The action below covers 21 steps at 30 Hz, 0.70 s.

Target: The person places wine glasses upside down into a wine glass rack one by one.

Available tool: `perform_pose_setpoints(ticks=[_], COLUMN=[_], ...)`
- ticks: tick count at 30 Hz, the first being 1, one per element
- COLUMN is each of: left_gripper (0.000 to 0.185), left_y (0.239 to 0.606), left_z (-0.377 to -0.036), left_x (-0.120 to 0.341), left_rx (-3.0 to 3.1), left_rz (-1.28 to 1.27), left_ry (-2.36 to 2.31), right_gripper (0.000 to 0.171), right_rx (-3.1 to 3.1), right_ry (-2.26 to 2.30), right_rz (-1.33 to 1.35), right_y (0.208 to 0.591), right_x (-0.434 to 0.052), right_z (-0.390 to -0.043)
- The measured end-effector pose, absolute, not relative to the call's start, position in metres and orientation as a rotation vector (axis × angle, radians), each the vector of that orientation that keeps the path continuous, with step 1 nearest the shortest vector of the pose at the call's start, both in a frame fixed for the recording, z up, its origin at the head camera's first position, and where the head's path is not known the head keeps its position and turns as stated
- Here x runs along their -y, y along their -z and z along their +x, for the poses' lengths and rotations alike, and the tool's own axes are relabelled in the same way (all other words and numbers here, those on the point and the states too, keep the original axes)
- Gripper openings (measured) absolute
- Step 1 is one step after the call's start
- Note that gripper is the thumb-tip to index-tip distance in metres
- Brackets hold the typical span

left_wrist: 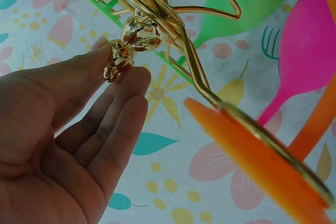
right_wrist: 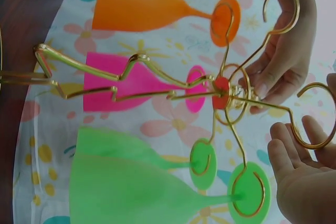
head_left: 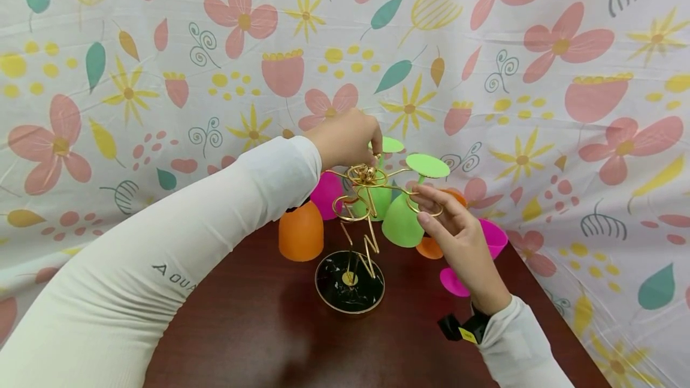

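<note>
An orange plastic goblet (head_left: pixel 300 231) was hung upside down at the left of a gold wire glass rack (head_left: pixel 362 196), whose round black base (head_left: pixel 350 282) was set near the middle of the dark wooden tabletop (head_left: pixel 259 328). The rack's gold top knob (left_wrist: pixel 118 59) was pinched by the left hand (head_left: pixel 345 136), thumb and fingertips closed on it. Two green plastic goblets (head_left: pixel 401 220) were hung from hooks behind. An empty hook was touched by the right hand (head_left: pixel 458 238), its fingers straight and slightly apart. A pink plastic goblet (head_left: pixel 474 262) was seen lying toward the tabletop's right edge.
</note>
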<state>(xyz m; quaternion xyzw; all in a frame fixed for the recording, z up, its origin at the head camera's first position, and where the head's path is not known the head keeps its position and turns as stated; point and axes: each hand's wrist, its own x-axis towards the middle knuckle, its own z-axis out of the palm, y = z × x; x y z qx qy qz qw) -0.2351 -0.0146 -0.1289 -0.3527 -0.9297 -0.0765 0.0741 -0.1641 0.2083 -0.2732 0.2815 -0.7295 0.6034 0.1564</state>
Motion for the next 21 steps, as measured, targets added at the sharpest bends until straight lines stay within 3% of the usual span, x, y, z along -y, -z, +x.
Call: perform_pose_setpoints(ticks=[21], left_gripper=[0.018], left_y=[0.136], left_z=[-0.236], left_x=[0.013], left_rx=[2.726], left_rz=[-1.093], left_ry=[0.215], right_gripper=[0.047], right_rx=[1.954], right_ry=[-1.786], right_rz=[0.850], right_y=[0.279], right_x=[-0.197], right_z=[-0.159])
